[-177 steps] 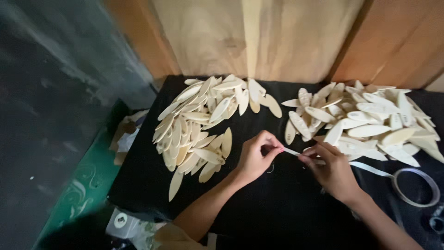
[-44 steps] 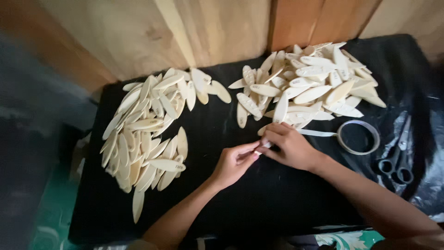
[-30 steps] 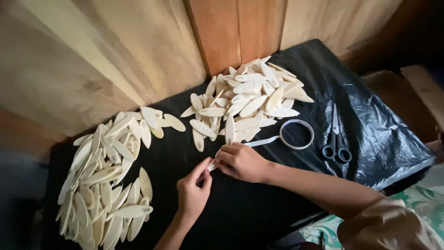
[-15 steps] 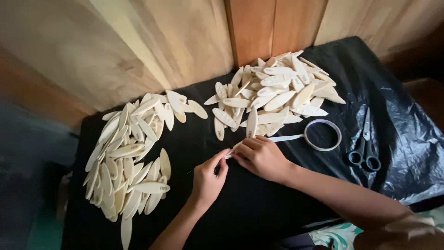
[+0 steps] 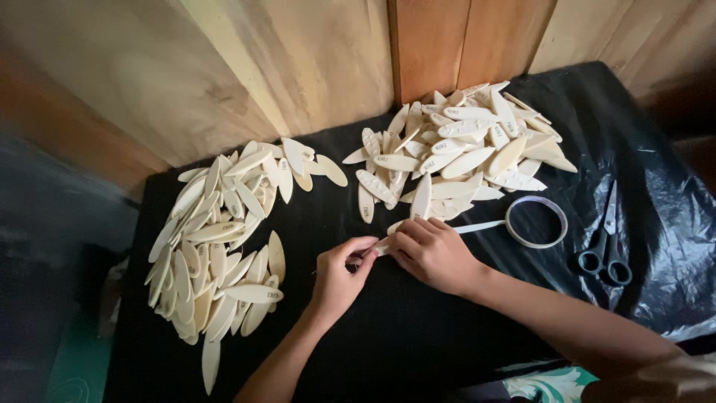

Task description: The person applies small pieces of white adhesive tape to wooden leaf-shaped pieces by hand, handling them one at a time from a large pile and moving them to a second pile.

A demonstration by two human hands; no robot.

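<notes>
Since half a second ago we find both hands lower and nearer the front edge of the table [image 5: 462, 336], still joined over the same small work, while the piles, tape and scissors lie as they did. The left hand [image 5: 339, 275] has its fingers bent close, thumb and forefinger pinched on the near end of a pale wooden piece [image 5: 380, 248]. The right hand [image 5: 432, 252] is curled over the other end of that piece, fingers narrow and pressed down on it; we cannot tell how much of the piece lies beneath the palm. The piece sits near the middle of the table, on the black sheet [image 5: 649, 186] that covers it, just in front of the right pile [image 5: 462, 149]. A thin strip [image 5: 481, 225] runs from under the right hand to the tape roll [image 5: 536, 222], which lies flat just beside the right pile, toward the right edge. The scissors [image 5: 605, 246] lie closed, handles toward the front, near the right edge and apart from the roll. The left pile [image 5: 224, 239] of oval wooden pieces spreads from the back of the table along its left edge toward the front left corner, well apart from the hands. Wooden planks [image 5: 313, 67] stand behind the back edge.
</notes>
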